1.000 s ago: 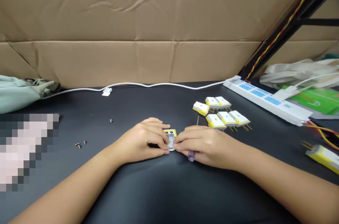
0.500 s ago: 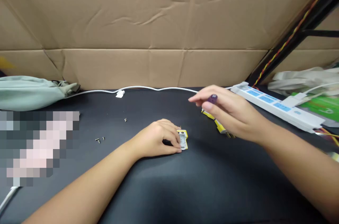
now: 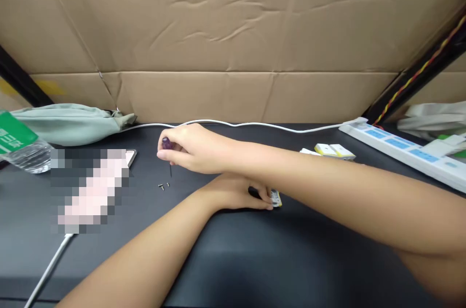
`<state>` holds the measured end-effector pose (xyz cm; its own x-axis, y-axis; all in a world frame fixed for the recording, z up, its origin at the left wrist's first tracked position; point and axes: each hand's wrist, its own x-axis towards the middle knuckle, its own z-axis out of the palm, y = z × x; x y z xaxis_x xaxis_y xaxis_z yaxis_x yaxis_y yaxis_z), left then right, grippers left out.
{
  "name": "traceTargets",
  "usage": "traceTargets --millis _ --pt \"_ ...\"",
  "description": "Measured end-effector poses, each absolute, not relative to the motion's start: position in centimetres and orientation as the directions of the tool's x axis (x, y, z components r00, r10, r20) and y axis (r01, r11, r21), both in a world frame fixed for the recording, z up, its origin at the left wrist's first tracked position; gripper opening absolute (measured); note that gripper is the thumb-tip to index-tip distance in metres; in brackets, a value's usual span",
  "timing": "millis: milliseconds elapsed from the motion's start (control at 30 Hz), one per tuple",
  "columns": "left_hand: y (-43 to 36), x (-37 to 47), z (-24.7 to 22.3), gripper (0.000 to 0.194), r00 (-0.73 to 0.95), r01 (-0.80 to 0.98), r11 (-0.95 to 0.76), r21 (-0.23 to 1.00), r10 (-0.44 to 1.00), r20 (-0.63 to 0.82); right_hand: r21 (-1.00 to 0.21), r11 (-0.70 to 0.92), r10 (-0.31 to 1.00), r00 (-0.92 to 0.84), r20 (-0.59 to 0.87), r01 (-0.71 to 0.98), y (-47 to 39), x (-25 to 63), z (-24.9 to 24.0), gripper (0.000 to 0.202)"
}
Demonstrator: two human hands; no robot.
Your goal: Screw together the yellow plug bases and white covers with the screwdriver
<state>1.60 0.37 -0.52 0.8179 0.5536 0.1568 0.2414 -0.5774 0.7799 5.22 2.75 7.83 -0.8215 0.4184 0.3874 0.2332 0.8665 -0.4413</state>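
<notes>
On the black table (image 3: 233, 259), as the head camera shows it, my left hand (image 3: 236, 194) lies flat-curled over the open yellow-and-white plug (image 3: 275, 198), fingers pressed on it to pin it in place near the table's middle. Only the plug's right edge shows past my fingertips, so I cannot tell how its inside stands.

My right hand (image 3: 189, 147) reaches across above my left forearm. It is closed around a small screwdriver (image 3: 168, 152), purple cap at the top, thin shaft pointing down. The tip hangs just above two loose screws (image 3: 163, 185) lying close together on the table, not touching them.

Status, as I judge it: the plug is held but not yet fastened; no screw is on the tip or visibly in the plug. Picking up a screw and driving it remain.

Finished plugs (image 3: 333, 150) sit well apart, to the right, near the power strip (image 3: 400, 150). A white cable (image 3: 236, 124) runs along the cardboard wall (image 3: 233, 31).
</notes>
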Motion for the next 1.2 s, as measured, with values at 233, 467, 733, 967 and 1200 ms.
traceTargets --millis 233,467,733,967,1200 --pt "-0.1 1.6 -0.3 0.011 0.773 0.385 -0.462 0.799 0.635 -0.005 -0.52 0.826 0.441 -0.823 0.357 0.217 3.3 4.0 5.9 0.01" --pt "-0.1 1.5 -0.2 0.011 0.781 0.365 -0.461 0.809 0.624 0.003 -0.543 0.8 0.491 -0.798 0.35 0.254 2.3 4.9 6.5 0.011" --pt "1.0 1.8 -1.3 0.011 0.838 0.054 -0.636 0.77 0.448 0.311 -0.693 0.706 0.605 -0.632 0.483 0.146 1.4 10.1 7.8 0.01" --pt "1.6 2.1 -2.0 0.011 0.797 -0.056 -0.767 0.639 0.351 0.492 -0.768 0.629 0.739 -0.398 0.544 0.119 -1.4 18.2 8.9 0.015" --pt "1.4 2.2 -1.7 0.01 0.799 -0.061 -0.753 0.656 0.357 0.484 -0.838 0.495 0.856 -0.296 0.424 0.231 -3.8 23.6 6.5 0.014"
